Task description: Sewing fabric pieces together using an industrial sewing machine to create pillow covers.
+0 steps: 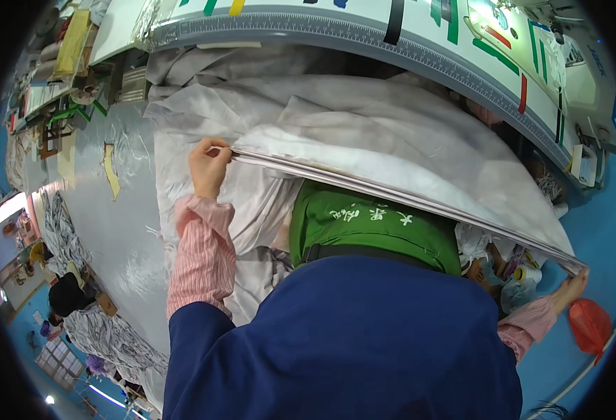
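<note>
A long white piece of fabric (pixel 364 164) is stretched taut across my lap, its near edge gathered into a narrow layered strip (pixel 385 195). My left hand (pixel 210 166) pinches the left end of that strip between thumb and fingers. Far out to the right and lower down, my right hand (pixel 572 285) grips the other end. The strip slants down from left to right, in front of my green apron (pixel 371 222). Loose pale cloth (pixel 203 112) bunches up beyond it and drapes below my left forearm.
A sewing table with a ruler-marked edge (pixel 280 26) curves across the far side, with coloured tape strips on top. The sewing machine (pixel 588 77) stands far right. A red bag (pixel 589 327) lies by my right hand. Left are a grey surface (pixel 129 224) and fabric piles (pixel 108 332).
</note>
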Action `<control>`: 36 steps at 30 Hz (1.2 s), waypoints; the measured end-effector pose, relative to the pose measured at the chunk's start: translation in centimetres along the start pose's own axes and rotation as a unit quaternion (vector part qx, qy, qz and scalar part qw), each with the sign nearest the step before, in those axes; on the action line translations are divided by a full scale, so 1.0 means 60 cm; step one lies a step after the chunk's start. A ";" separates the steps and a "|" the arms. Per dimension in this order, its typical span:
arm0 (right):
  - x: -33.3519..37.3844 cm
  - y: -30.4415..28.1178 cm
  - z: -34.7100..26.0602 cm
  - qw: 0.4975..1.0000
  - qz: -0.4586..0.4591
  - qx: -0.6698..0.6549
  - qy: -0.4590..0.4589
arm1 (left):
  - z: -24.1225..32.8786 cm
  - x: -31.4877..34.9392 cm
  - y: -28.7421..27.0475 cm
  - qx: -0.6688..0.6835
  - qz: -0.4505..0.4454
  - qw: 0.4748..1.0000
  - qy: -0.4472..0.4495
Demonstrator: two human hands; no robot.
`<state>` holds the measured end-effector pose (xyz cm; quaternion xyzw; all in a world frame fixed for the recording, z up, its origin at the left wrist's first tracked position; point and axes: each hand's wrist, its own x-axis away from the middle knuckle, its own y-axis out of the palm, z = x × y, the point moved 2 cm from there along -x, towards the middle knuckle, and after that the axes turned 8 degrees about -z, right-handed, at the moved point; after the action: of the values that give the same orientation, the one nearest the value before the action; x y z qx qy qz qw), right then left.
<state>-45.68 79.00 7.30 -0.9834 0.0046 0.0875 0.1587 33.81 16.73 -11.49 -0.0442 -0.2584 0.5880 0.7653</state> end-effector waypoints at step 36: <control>0.087 -0.055 0.186 0.980 0.079 0.029 0.180 | 0.252 -0.103 0.007 -0.245 -0.152 0.884 0.367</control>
<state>-42.32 85.75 -3.03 -0.9745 0.1134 -0.0790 0.1768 25.62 7.57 -0.75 -0.4030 -0.0980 0.3238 0.8504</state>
